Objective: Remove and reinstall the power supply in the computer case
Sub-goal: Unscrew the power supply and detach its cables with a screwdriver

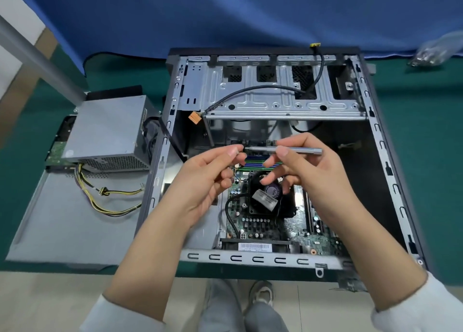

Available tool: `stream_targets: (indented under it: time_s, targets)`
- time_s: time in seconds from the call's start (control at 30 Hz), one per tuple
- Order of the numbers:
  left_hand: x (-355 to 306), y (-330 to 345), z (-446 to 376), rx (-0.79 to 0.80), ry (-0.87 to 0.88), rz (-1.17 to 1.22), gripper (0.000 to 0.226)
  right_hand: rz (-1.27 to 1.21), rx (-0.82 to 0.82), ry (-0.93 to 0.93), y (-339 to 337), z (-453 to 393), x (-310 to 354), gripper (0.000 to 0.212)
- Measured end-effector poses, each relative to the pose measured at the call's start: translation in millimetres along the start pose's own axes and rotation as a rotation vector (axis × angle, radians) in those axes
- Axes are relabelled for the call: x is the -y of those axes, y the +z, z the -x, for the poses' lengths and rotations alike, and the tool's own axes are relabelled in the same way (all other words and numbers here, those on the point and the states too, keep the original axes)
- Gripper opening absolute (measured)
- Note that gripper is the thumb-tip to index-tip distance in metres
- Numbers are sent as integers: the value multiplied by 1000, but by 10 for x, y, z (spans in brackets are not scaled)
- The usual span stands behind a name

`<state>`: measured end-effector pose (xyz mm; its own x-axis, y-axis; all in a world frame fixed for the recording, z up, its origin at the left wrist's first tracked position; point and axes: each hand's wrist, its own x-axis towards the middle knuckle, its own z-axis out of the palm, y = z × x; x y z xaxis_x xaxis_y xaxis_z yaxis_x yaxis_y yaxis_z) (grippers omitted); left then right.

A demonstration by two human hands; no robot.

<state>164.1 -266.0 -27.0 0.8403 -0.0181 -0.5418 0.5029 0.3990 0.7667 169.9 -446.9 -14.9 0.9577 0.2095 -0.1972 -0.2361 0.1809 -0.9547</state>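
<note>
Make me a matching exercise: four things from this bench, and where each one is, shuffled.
Things:
1. power supply
2. screwdriver
3. cooler fan
4. side panel

Places:
A. lying flat on the mat, left of the computer case
B. on the motherboard inside the case
C. outside the case, at its left
D. in the right hand, tip at the left hand

Pairs: 1-C, 2-D, 3-B, 4-A
</note>
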Motion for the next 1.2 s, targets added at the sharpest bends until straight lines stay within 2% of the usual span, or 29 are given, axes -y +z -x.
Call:
stream_targets:
  time_s: [0.37, 0.47, 0.63, 0.73, 0.83, 1.0, 1.1, 1.17, 1.2]
  targets:
    - [-7, 4, -14, 19, -10, -26, 25, 66, 28, 40, -17, -36, -29, 2]
    - [19, -8, -31, 23, 35, -94, 15, 85, 19, 45, -19, -54, -36, 4]
    - [41, -16, -43, 52, 112, -130, 14, 76, -33, 57, -16, -78, -8, 17]
    - [58, -39, -62, 34, 137, -187, 19, 78, -15, 45, -8, -75, -12, 11]
    - [64, -48, -65, 29, 163, -240, 24, 88, -22, 54, 0, -65, -7, 15]
    - [64, -13, -52, 32, 195, -284, 20, 100, -48, 74, 4, -77, -5, 16]
    - [82, 22, -39, 87, 171, -255, 50, 89, -61, 63, -3, -81, 5, 13]
    - [94, 14, -44, 25, 147, -260, 64, 67, -91, 55, -25, -77, 18, 12]
    - [96, -7, -48, -30, 138, -290, 63, 50, -107, 52, -37, -75, 24, 12]
